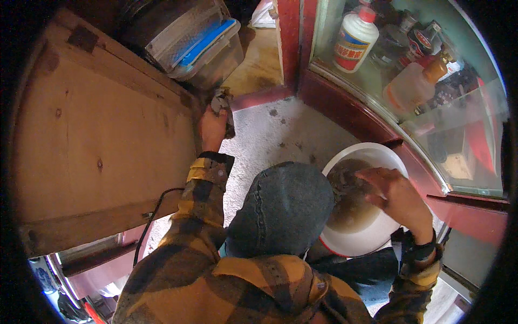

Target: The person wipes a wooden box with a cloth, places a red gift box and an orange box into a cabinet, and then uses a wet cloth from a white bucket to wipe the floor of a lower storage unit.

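Observation:
My left hand [214, 128] is closed round a crumpled, dirty grey rag [221, 102]. It presses the rag near the lower corner of the cabinet opening, beside the edge of the wooden door. At the right, a white basin [372, 240] with a red rim line holds murky brown water [350, 213]. My right hand [396, 197] hovers over the basin, thumb and fingers apart, with nothing seen in it. Greyish shapes show in the water near its fingertips; I cannot tell what they are.
A wooden door [102, 135] stands open on the left. Inside the cabinet sits a clear plastic box [216, 59] with a blue item on top. Behind glass at right stand a white bottle [356, 43] and other bottles. My knee [280, 210] rises between my arms; a black cable [154, 216] hangs left.

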Demonstrator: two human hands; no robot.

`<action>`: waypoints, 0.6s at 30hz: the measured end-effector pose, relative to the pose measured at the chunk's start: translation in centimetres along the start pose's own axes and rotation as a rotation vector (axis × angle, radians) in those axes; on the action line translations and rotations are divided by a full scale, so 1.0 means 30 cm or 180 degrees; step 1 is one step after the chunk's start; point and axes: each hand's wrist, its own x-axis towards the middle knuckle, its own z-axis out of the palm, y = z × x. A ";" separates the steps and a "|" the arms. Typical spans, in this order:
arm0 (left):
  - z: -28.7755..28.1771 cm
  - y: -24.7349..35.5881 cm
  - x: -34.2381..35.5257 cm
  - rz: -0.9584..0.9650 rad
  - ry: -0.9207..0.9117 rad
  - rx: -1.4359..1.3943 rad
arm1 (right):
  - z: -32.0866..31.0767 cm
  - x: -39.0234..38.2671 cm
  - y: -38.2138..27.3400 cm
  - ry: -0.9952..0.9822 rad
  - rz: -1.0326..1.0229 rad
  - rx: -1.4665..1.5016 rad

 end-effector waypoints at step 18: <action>0.247 0.312 -0.171 0.0250 -0.1538 -0.2689 | 0.319 -0.363 0.656 0.0438 0.2166 0.1157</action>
